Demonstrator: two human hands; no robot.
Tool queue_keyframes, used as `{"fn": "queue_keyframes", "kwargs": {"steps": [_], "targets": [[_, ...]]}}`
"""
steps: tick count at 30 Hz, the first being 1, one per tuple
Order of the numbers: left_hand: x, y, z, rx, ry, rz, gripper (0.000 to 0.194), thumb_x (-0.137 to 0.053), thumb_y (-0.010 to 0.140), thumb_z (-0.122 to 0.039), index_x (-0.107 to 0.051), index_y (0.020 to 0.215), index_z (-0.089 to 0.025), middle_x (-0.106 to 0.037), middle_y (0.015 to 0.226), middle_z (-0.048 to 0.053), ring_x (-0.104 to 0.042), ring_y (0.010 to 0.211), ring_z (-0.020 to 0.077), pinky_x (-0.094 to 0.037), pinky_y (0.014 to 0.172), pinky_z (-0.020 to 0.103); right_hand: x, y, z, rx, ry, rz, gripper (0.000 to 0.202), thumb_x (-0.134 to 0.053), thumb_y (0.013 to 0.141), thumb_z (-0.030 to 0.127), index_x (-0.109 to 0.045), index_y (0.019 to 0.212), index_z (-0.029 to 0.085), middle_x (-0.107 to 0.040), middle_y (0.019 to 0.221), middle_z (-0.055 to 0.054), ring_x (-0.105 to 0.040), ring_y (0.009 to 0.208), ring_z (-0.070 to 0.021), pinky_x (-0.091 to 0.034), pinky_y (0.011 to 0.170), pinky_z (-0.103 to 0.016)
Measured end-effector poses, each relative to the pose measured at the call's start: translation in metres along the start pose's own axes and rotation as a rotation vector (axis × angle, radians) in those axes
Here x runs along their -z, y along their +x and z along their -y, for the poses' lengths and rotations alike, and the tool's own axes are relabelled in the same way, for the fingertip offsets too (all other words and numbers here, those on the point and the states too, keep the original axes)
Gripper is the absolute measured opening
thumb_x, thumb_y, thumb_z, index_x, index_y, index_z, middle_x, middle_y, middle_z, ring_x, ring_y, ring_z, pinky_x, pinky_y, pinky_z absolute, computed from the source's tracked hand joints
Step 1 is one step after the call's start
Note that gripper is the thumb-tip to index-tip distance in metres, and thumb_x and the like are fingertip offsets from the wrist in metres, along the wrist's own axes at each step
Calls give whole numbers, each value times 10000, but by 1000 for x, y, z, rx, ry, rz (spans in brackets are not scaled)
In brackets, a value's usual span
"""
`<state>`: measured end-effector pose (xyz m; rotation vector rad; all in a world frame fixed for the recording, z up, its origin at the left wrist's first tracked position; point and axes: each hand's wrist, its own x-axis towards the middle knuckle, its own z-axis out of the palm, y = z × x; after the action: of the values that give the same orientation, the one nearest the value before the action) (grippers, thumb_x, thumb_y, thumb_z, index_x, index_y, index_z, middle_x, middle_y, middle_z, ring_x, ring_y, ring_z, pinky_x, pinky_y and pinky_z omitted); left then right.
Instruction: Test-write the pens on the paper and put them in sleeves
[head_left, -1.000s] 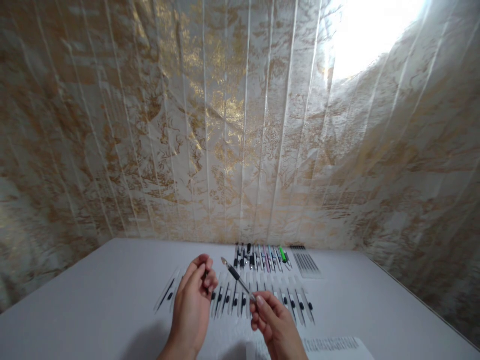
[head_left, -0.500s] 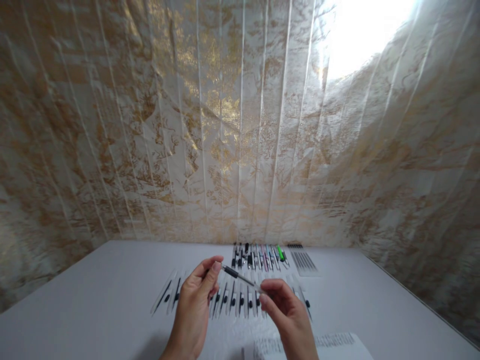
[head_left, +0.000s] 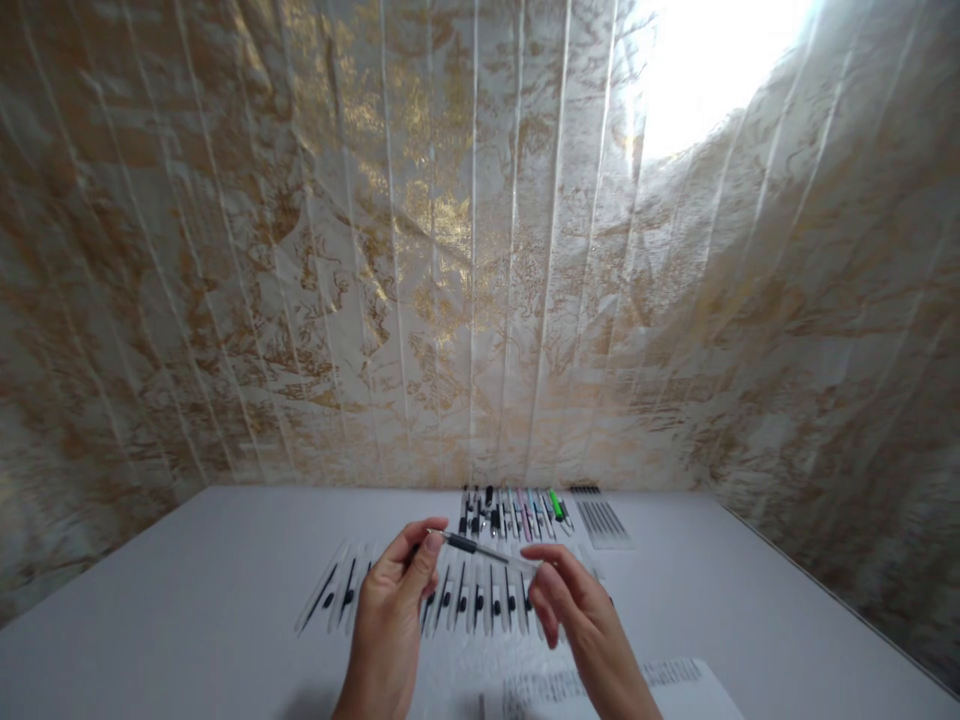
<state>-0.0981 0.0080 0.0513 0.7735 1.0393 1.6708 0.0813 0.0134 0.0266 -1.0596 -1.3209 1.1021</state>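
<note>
A pen (head_left: 487, 553) with a dark grip and a clear barrel is held in the air above the white table (head_left: 187, 590). Thumb and fingers of my left hand (head_left: 401, 590) pinch its tip end at the left. At the clear right end, my right hand (head_left: 574, 605) has its thumb and forefinger on or around the barrel, the other fingers curled. Below and behind both hands lies a row of pen parts (head_left: 480, 600), clear tubes with black pieces, partly hidden by the hands.
Farther back lie assorted pens (head_left: 514, 512), a green marker (head_left: 556, 504) and a clear pack of thin dark refills (head_left: 602, 518). A sheet with writing (head_left: 690, 680) is at the front right. A patterned gold and silver curtain (head_left: 450, 250) hangs behind the table.
My right hand has shifted slightly along the barrel to the right, its fingers changing position. The pen lies a bit flatter. My left hand keeps its pinch. The view has turned slightly.
</note>
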Motion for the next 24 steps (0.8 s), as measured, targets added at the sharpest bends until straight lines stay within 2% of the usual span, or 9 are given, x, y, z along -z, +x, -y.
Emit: {"fn": "queue_keyframes", "kwargs": {"steps": [2,3,6,8,13,15,18,22,24], "targets": [[1,0,1,-13,6,-16,522,-839,568,-558,-720,940,-211,-574,725,-47,-430,665,99,-391,648,182,3,1,1,54,13,2,495,-671,736,635,-581,951,198,-464,632,56,-416,538,-118,-357,466,-214],[2,1,2,-19,13,-15,520,-831,579,-564,-718,944,-210,-564,710,-49,-427,662,99,-387,644,181,4,1,2,62,-5,4,461,-676,741,621,-577,896,199,-456,629,57,-409,539,-115,-350,467,-212],[1,0,3,-24,33,5,517,-808,610,-578,-717,956,-206,-520,649,-58,-400,626,95,-364,608,177,7,2,3,7,-82,25,498,-523,833,659,-536,673,188,-411,511,63,-336,469,-97,-282,453,-224],[0,-1,3,-19,31,7,527,-810,599,-587,-718,948,-203,-508,632,-58,-391,611,94,-356,591,179,7,2,3,-35,-82,51,568,-427,859,691,-527,628,182,-421,459,52,-318,435,-92,-265,451,-238],[-2,-2,4,-26,28,-7,525,-811,586,-600,-716,923,-209,-506,619,-59,-404,613,96,-363,589,175,7,1,8,49,-21,42,471,-640,759,638,-589,906,193,-483,627,43,-405,530,-119,-333,464,-223],[-2,-2,6,-27,37,-9,523,-811,587,-599,-720,922,-208,-507,620,-59,-394,606,92,-351,572,170,9,1,9,44,-74,40,451,-600,789,642,-563,749,194,-436,585,52,-371,508,-109,-306,459,-224],[-2,-4,10,9,31,-1,522,-828,574,-582,-727,926,-210,-522,645,-57,-396,617,88,-364,592,163,13,2,10,-14,-126,82,579,-400,869,687,-471,564,200,-385,469,54,-311,440,-94,-270,456,-246],[-2,-7,13,14,18,4,487,-818,599,-575,-718,909,-214,-547,673,-52,-420,630,90,-386,608,164,15,3,12,27,-72,70,481,-571,793,665,-575,875,190,-446,603,55,-370,501,-111,-309,454,-227],[-3,-7,13,3,19,8,480,-813,605,-575,-716,905,-213,-544,664,-51,-419,627,93,-385,598,164,16,3,14,48,-89,61,454,-627,769,640,-563,861,200,-430,627,59,-370,527,-110,-311,462,-219]]}}
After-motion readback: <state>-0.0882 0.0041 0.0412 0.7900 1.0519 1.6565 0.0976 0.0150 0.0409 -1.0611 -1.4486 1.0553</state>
